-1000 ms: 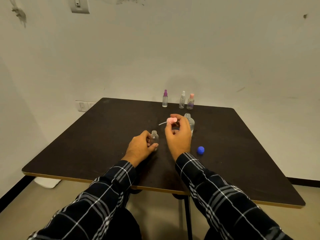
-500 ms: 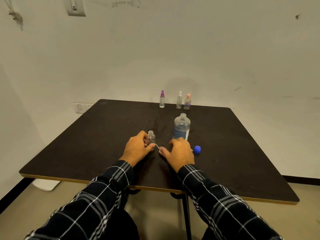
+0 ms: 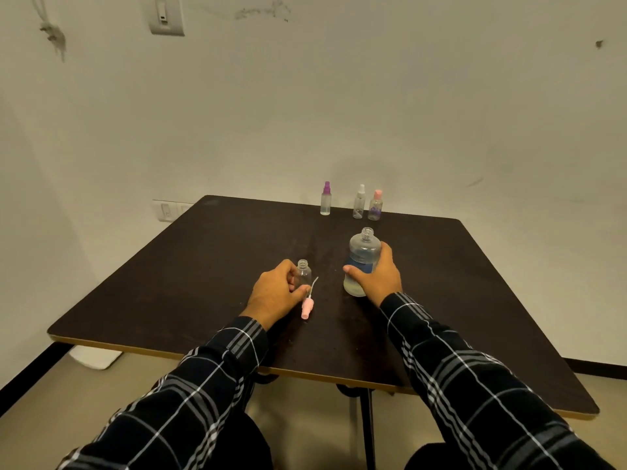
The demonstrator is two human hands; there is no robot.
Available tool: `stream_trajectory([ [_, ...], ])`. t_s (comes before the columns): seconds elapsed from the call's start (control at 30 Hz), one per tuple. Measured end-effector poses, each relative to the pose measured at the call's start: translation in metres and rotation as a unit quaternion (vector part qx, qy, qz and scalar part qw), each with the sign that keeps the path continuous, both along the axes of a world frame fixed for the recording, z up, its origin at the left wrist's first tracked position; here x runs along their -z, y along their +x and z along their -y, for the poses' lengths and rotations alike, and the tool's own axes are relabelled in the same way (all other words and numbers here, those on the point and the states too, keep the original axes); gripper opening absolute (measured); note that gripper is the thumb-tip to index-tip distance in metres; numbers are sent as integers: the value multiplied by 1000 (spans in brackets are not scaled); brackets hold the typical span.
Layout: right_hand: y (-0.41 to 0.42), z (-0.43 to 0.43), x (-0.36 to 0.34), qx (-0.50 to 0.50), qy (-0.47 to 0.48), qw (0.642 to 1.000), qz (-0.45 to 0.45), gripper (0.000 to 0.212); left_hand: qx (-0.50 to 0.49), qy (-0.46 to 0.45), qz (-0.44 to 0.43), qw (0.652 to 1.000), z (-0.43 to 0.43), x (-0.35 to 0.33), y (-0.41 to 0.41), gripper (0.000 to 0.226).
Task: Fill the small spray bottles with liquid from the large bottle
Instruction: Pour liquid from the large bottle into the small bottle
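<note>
Dark table (image 3: 203, 283) against pale wall (image 3: 373, 96)

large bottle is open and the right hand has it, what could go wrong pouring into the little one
The small bottle has a narrow neck next to the large bottle, so a pour from the right hand may well overshoot onto the table. The pink spray head lies loose by the left hand, which holds the small bottle; a spill or nudge could wet or roll it.
</note>
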State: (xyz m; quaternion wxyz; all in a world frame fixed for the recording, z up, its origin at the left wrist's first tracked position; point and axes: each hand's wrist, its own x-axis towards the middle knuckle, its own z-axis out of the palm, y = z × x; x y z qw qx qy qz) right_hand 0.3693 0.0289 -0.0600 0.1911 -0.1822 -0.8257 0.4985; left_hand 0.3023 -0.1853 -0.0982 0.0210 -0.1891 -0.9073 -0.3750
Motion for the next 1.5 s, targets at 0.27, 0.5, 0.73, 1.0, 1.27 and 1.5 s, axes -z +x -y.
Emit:
stream_trajectory([
  [0.27, -6, 9, -4, -50, 90, 995, 8, 76, -5, -8, 0, 1000, 0, -1, 0, 29],
  [0.5, -11, 22, -1, -70, 241, 966, 57, 77, -4, 1, 1, 1000, 0, 0, 2, 30],
  [0.73, -11, 25, -5, -89, 308, 942, 99, 74, -7, 1, -1, 1000, 0, 2, 1, 30],
  [1.0, -11, 30, -7, -95, 326, 935, 103, 72, -3, -3, 3, 1000, 0, 0, 2, 30],
  [1.27, -11, 31, -7, -98, 341, 929, 103, 72, -1, -3, 7, 1000, 0, 1, 0, 30],
  [1.5, -12, 32, -11, -99, 362, 921, 107, 72, -1, -10, 5, 1000, 0, 0, -1, 29],
])
